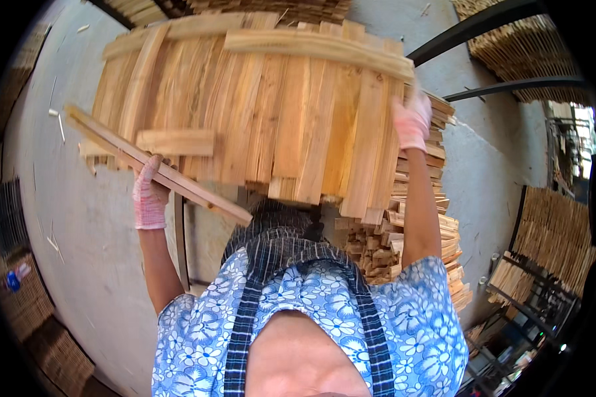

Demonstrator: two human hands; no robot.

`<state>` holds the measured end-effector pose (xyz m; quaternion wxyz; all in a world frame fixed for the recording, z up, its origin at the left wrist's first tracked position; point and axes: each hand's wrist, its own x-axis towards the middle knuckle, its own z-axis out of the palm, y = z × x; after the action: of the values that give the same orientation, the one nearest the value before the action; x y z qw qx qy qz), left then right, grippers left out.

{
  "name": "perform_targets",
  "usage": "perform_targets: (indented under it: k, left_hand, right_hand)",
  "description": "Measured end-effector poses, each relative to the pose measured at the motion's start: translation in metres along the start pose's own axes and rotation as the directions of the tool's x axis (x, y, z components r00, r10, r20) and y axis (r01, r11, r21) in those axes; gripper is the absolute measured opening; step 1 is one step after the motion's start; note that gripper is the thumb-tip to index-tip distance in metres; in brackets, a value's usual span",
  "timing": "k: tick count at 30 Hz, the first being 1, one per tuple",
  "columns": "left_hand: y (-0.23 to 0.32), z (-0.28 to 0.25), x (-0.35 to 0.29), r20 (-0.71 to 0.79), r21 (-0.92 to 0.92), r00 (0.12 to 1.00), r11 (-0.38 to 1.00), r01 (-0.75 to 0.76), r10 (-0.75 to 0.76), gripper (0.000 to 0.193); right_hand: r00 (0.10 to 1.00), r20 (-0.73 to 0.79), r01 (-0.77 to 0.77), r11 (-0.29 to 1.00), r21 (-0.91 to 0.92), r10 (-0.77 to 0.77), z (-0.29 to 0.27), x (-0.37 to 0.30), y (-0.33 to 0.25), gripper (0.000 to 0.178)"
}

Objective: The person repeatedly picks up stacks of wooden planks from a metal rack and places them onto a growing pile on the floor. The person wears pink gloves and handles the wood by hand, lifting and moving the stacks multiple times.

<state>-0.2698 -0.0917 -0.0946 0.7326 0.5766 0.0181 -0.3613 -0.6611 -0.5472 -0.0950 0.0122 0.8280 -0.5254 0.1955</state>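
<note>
Boards (278,119) of pale, honey-toned wood lie side by side across the upper middle of the frame, their straight grain running roughly up and down and their near ends ragged, some jutting further toward you than others. Your left hand (150,195), in a pink-and-white knitted glove, has its fingers wrapped around a long, narrow strip (198,190) with squared edges, which slants from the left of the frame down toward the centre, over the left corner of the boards. Your right hand (412,122), gloved alike, is at the right edge of the boards; its fingers are blurred, so you cannot tell whether they are grasping anything. Just above them is the right end of a second strip (318,47), thick and flat-faced, lying crosswise over the far part of the boards. A short, blocky piece (175,142) rests crosswise at the near left. Below your right forearm, rough-ended sticks (377,255) are heaped in a jumble of cut ends. Smooth grey floor (79,245) spreads down the left side, dark bars (473,36) cross the upper right, and ribbed stacks of slats (553,231) stand at the right edge. You wear a blue floral shirt (417,331) under dark checked apron straps (379,344).
</note>
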Motion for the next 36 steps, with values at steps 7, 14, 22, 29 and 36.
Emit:
perform_targets:
  k: [7,14,22,29,36]
  left_hand:
    - [-0.116,-0.029,-0.093,0.179,-0.269,0.831,0.787,0.556,-0.526,0.038]
    - [-0.249,0.073,-0.094,0.411,-0.431,0.711,0.565,0.703,-0.571,0.061]
    - [-0.269,0.084,-0.087,0.457,-0.418,0.762,0.646,0.639,-0.459,0.064]
    - [-0.281,0.107,-0.133,0.359,-0.474,0.573,0.385,0.792,-0.736,0.055]
    - [-0.323,0.129,-0.098,0.509,-0.549,0.661,0.382,0.743,-0.552,0.051]
  right_hand:
    - [0.783,0.473,-0.529,0.832,0.166,0.404,0.079,-0.070,0.007,0.073]
    - [0.814,0.459,-0.478,0.860,0.178,0.357,0.106,-0.082,-0.002,0.066]
    - [0.819,0.504,-0.433,0.872,0.228,0.275,0.113,-0.066,0.014,0.070]
    - [0.839,0.445,-0.445,0.865,0.233,0.312,0.121,-0.085,0.013,0.068]
    - [0.878,0.478,-0.015,1.000,0.007,0.010,0.145,-0.077,0.029,0.063]
